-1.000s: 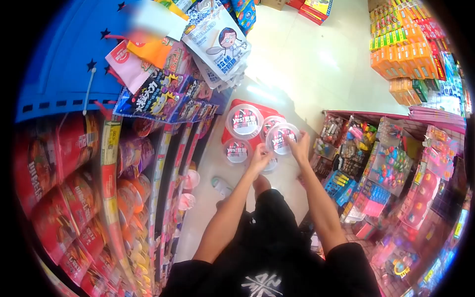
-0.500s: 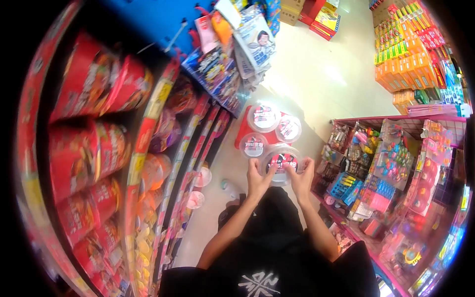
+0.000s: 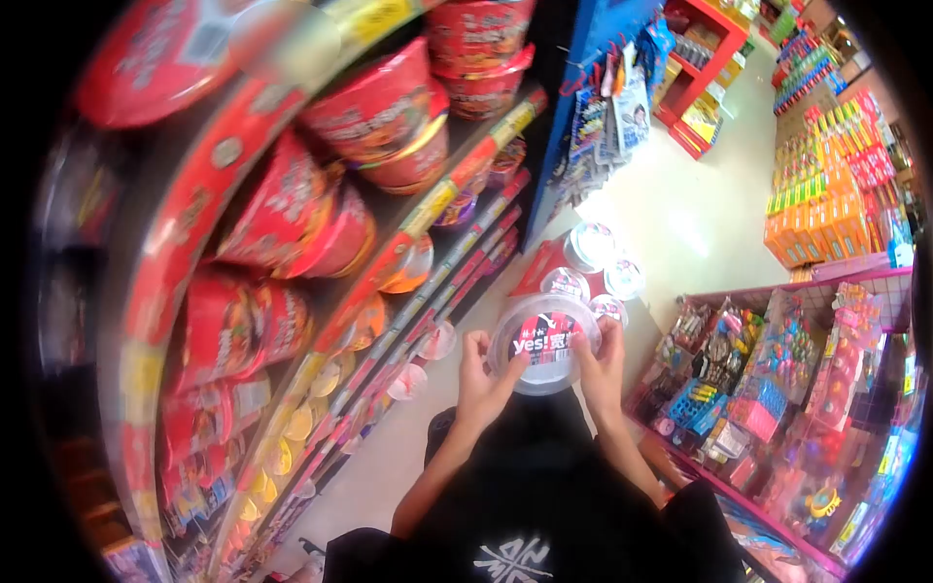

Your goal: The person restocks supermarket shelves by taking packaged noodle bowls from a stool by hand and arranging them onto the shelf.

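Observation:
A round tub of instant wide noodles [image 3: 544, 335], with a clear lid and a black, red and white label reading "yes!", is held between both my hands in front of my body. My left hand [image 3: 486, 381] grips its left rim, thumb resting on the lid. On the right rim, my right hand [image 3: 601, 367] is closed, its thumb also over the top. Just beyond stand several similar tubs, among them one at the back [image 3: 590, 245] and one partly hidden behind the held tub [image 3: 608, 309]. Something red [image 3: 546, 264] shows beside and under them.
Shelves of red instant noodle buckets [image 3: 292, 223] rise close on my left, with price strips along their edges. Hanging packets [image 3: 617, 107] are ahead. A pink-edged rack of small goods [image 3: 748, 360] stands on my right, with orange boxes [image 3: 826, 228] behind it.
The held tub has come up closer to me, tilted so its label faces me more, and another tub shows behind it. My view has turned towards the left shelves.

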{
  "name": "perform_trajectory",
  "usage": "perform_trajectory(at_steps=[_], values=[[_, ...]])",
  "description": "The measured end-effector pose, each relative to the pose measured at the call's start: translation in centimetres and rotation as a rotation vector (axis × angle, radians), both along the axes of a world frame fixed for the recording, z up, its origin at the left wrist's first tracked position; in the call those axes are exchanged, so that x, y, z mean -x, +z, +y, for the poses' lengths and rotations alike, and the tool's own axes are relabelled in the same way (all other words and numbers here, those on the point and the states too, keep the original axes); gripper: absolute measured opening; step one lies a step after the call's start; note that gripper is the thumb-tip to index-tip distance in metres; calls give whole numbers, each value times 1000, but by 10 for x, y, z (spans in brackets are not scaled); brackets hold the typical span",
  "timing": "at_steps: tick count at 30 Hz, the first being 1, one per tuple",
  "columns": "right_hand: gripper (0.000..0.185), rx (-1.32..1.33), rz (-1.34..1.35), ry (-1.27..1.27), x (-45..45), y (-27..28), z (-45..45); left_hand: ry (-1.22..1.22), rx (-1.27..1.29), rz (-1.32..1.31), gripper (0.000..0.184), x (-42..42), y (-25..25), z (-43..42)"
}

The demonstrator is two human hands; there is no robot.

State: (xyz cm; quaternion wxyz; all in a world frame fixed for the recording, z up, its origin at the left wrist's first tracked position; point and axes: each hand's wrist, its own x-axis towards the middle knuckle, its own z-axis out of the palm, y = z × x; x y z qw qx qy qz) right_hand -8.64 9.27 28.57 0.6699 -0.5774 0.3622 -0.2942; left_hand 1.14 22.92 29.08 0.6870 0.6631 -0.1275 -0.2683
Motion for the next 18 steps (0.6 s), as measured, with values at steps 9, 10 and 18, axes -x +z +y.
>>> perform_trajectory(at_steps=[9, 10, 18], values=[[103, 148, -250, 586, -5, 83, 66, 82, 421, 3, 45, -6, 88, 117], [108, 204, -218, 660, -11, 104, 74, 42, 440, -25, 58, -8, 96, 134], [114, 1050, -506, 785, -83, 215, 124, 311, 393, -285, 99, -3, 234, 217]])
